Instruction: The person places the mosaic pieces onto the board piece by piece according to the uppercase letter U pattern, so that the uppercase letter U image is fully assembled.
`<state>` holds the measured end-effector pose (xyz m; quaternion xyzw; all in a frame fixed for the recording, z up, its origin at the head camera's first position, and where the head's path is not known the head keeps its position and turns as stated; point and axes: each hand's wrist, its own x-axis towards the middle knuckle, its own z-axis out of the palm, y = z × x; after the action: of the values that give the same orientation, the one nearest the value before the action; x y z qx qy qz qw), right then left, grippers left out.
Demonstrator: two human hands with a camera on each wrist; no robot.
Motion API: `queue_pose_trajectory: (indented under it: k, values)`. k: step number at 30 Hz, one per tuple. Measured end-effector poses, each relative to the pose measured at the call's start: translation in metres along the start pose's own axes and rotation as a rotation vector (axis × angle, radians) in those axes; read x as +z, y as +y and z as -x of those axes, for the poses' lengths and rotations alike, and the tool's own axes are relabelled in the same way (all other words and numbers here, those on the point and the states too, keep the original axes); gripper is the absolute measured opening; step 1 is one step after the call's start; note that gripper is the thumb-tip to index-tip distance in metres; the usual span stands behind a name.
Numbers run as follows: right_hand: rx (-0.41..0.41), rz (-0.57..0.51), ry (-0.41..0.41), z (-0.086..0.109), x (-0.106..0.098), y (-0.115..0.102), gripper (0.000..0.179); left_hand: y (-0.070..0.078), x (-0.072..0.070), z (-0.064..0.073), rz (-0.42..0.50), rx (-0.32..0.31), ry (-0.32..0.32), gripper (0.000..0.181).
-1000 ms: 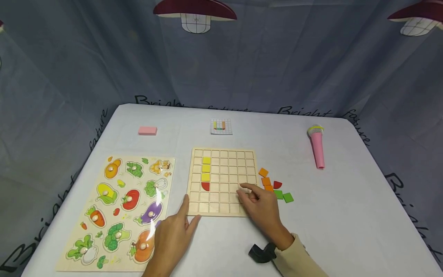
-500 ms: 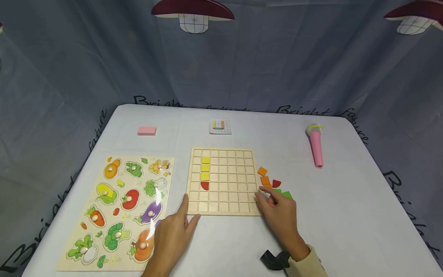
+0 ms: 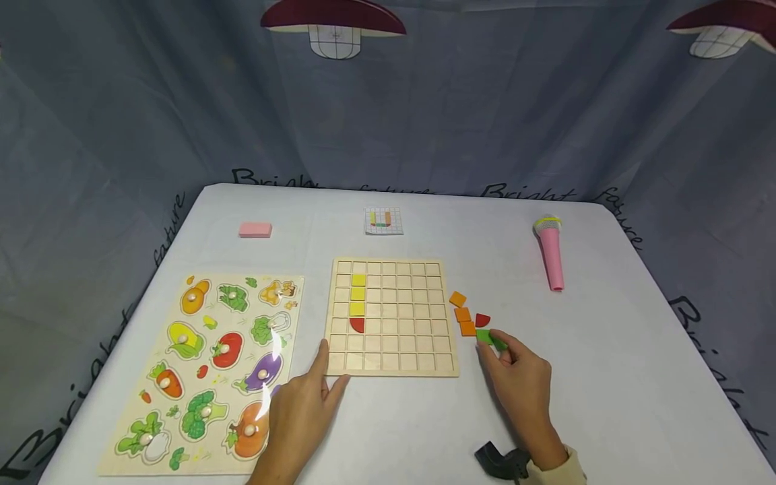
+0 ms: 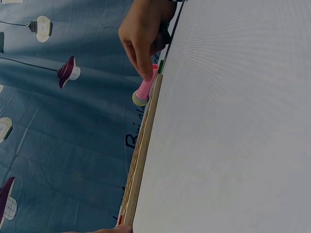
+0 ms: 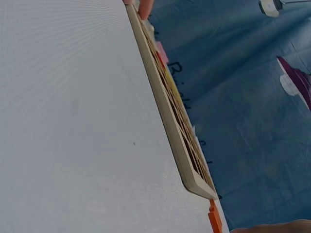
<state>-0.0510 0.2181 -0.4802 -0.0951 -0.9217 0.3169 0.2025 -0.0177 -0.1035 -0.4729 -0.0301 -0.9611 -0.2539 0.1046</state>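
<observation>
Nearest the person, at the bench's (image 3: 606, 377) near edge, a black curved device (image 3: 502, 463) sits beside the right wrist. A board of vegetable pictures (image 3: 194, 382) fills the near left corner. The left hand (image 3: 303, 407) overlaps its right side; its grip is released, forefinger laid straight against the left edge of the wooden grid board (image 3: 406, 320), thumb at the near edge.

The right hand (image 3: 521, 384) is past the grid board's near right corner, thumb and forefinger at the green squares (image 3: 483, 336); I cannot tell whether its grip has closed on one. Just beyond lie orange squares (image 3: 463, 314) and a loose red piece (image 3: 482, 320). On the grid board, second column from the left, three yellow squares (image 3: 358, 294) stand in line with a rounded red piece (image 3: 358, 325) at their near end.

Toward the bench's far edge are a pink block (image 3: 255, 230) to the left, a patterned card (image 3: 384, 221) mid-way and a pink microphone (image 3: 550, 256) to the right; the curtain (image 3: 388, 121) hangs behind.

The head view alone shows the card's pattern; the wrist views show the grid board's thick side and, from the right, its rounded corner.
</observation>
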Motion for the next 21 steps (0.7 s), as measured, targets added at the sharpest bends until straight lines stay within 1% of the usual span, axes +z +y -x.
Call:
queue_pose_trajectory:
  k: [7,15,21]
  values:
    - [0.021,0.008,-0.021,-0.0020,0.0009,0.0015,0.035,-0.0003,0.0000,-0.0005,-0.002,0.005,0.006,0.067]
    - [0.045,0.042,-0.051,-0.0027,0.0014,0.0009,0.039,-0.0011,0.0003,0.0003,0.003,-0.011,-0.013,0.069]
    - [0.057,0.078,-0.059,-0.0032,0.0034,0.0020,0.039,-0.0016,0.0011,0.0006,0.004,-0.001,0.004,0.069]
